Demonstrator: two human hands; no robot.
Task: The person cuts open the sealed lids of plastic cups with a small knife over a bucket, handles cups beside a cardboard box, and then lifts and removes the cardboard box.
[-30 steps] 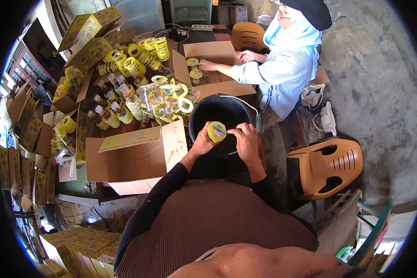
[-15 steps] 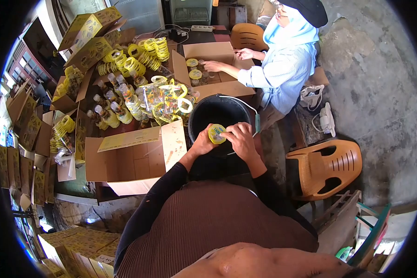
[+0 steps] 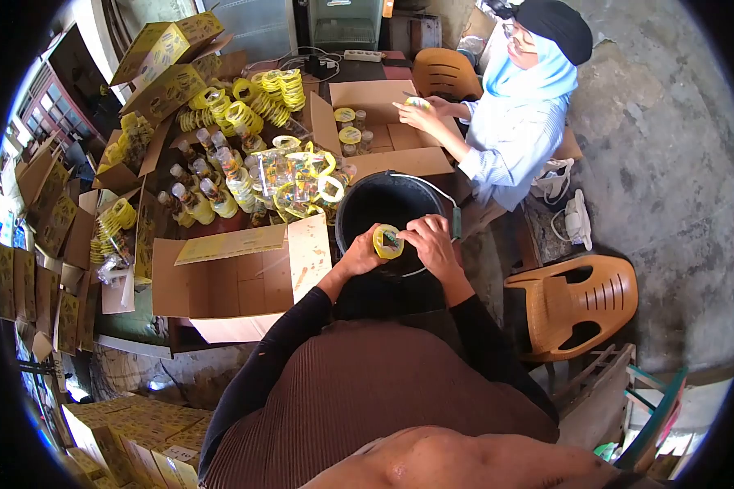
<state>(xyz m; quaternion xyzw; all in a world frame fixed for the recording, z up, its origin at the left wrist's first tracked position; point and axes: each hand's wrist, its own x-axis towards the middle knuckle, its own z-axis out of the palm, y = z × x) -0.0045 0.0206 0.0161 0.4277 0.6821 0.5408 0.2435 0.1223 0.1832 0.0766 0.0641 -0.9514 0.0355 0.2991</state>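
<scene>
A small cup with a yellow-rimmed lid (image 3: pixel 389 242) is gripped in my left hand (image 3: pixel 362 251) above the near side of a black bucket (image 3: pixel 352 200). The lid shows a dark opening in its middle. My right hand (image 3: pixel 434 248) is closed just right of the cup, its fingertips pinched at the lid's edge on something too small to make out.
An open carton (image 3: pixel 243 281) lies left of my arms. Behind it stand bottles (image 3: pixel 194 204) and yellow rings (image 3: pixel 281 85). A co-worker (image 3: pixel 514 130) handles a lidded cup beside another carton (image 3: pixel 400 161). An orange chair (image 3: pixel 575 301) stands at right.
The cup's lid, covered before, now shows a dark opening. My right hand has shifted slightly along it. The co-worker's hands have risen from the carton with a lidded cup. The view has shifted slightly.
</scene>
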